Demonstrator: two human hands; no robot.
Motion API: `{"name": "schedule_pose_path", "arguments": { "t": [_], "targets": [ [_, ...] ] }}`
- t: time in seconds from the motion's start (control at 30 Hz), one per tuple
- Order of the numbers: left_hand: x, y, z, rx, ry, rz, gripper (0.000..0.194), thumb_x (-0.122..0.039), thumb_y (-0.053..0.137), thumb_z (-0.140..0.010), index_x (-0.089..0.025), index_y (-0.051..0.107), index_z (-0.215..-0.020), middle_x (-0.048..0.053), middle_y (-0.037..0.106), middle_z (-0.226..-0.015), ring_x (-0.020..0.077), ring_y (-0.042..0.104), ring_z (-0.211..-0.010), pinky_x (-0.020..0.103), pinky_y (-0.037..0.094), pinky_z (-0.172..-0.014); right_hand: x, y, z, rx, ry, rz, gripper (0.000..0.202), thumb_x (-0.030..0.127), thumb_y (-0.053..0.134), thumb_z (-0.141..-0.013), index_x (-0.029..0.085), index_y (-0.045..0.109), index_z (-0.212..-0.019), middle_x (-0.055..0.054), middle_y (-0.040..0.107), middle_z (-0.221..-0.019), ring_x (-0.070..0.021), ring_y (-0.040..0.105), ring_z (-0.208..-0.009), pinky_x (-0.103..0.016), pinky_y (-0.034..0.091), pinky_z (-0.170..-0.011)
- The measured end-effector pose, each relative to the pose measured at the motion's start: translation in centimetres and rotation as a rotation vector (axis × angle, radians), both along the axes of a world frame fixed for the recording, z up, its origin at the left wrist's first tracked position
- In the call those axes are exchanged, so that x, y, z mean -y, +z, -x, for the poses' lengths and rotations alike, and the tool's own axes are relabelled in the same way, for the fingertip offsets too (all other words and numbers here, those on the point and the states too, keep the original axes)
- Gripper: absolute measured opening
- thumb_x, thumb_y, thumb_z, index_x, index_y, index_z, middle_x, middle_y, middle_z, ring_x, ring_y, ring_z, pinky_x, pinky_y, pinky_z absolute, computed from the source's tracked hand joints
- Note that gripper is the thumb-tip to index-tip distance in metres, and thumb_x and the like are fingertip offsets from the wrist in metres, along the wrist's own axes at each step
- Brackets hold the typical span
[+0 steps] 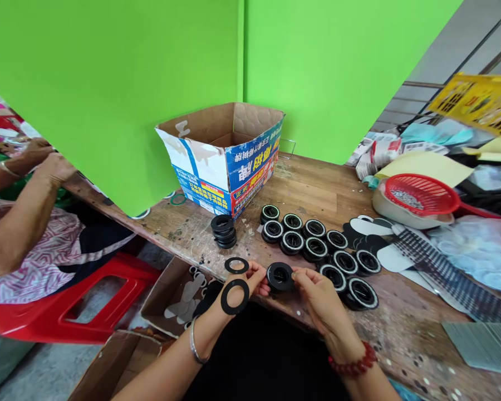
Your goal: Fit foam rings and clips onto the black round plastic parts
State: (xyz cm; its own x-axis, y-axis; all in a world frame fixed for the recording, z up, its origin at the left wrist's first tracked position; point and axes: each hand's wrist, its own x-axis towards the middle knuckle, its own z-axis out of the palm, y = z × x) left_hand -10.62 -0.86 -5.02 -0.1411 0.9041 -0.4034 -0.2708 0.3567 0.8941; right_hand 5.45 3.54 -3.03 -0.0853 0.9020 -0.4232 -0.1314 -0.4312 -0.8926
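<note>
At the wooden table, both hands hold a black ring face-up.

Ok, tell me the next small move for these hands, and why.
Probably press around the edge of the black round piece with the right hand, the left hand steadying it: both hands hold it, from opposite sides, fingers at its rim.

A workshop: a worn wooden desk carries a cardboard box, with rows of matching black rings to the box's front right and flat cut-outs farther right. Left of the box, a co-worker sits on a red stool, probably at handwork, partly hidden.
</note>
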Motion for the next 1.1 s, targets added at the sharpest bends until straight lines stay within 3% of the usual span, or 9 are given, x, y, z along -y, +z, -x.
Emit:
{"name": "schedule_pose_path", "arguments": {
  "t": [0.37, 0.9, 1.0, 1.1],
  "targets": [
    [0.19, 0.09, 0.34, 0.027, -0.052, 0.000, 0.016, -0.033, 0.062, -0.084, -0.021, 0.060, -0.074, 0.002, 0.065, -0.069, 0.0170, 0.066, -0.062, 0.038, 0.061, -0.076, 0.65, -0.62, 0.42, 0.010, -0.044, -0.029, 0.021, 0.033, 0.078, -0.052, 0.017, 0.072, -0.065, -0.004, 0.070, -0.074, -0.0181, 0.057, -0.074, -0.030, 0.046, -0.071],
    [-0.16, 0.51, 0.15, 0.030, -0.046, 0.024, 0.012, -0.031, 0.067, -0.078, -0.022, 0.060, -0.075, 0.000, 0.064, -0.065, 0.0151, 0.064, -0.057, 0.032, 0.061, -0.065, 0.81, -1.06, 0.45, 0.106, -0.020, -0.090, 0.025, 0.039, 0.076, -0.058, 0.017, 0.072, -0.070, -0.004, 0.068, -0.073, -0.0194, 0.057, -0.074, -0.031, 0.045, -0.071],
    [-0.35, 0.64, 0.09, 0.039, -0.045, 0.045, 0.010, -0.027, 0.068, -0.077, -0.023, 0.058, -0.076, -0.001, 0.064, -0.065, 0.0147, 0.064, -0.055, 0.031, 0.061, -0.063, 0.89, -1.09, 0.41, 0.172, 0.015, -0.158, 0.025, 0.042, 0.071, -0.063, 0.018, 0.067, -0.068, -0.005, 0.067, -0.075, -0.0203, 0.057, -0.074, -0.032, 0.045, -0.070],
    [-0.56, 0.78, 0.08, 0.055, -0.029, 0.047, 0.013, -0.022, 0.067, -0.075, -0.023, 0.059, -0.085, -0.002, 0.064, -0.066, 0.0147, 0.065, -0.053, 0.030, 0.061, -0.058, 0.90, -0.83, 0.26, 0.422, 0.071, -0.401, 0.022, 0.040, 0.063, -0.070, 0.021, 0.057, -0.060, -0.003, 0.060, -0.070, -0.0192, 0.052, -0.070, -0.032, 0.042, -0.067]
  ]
}}
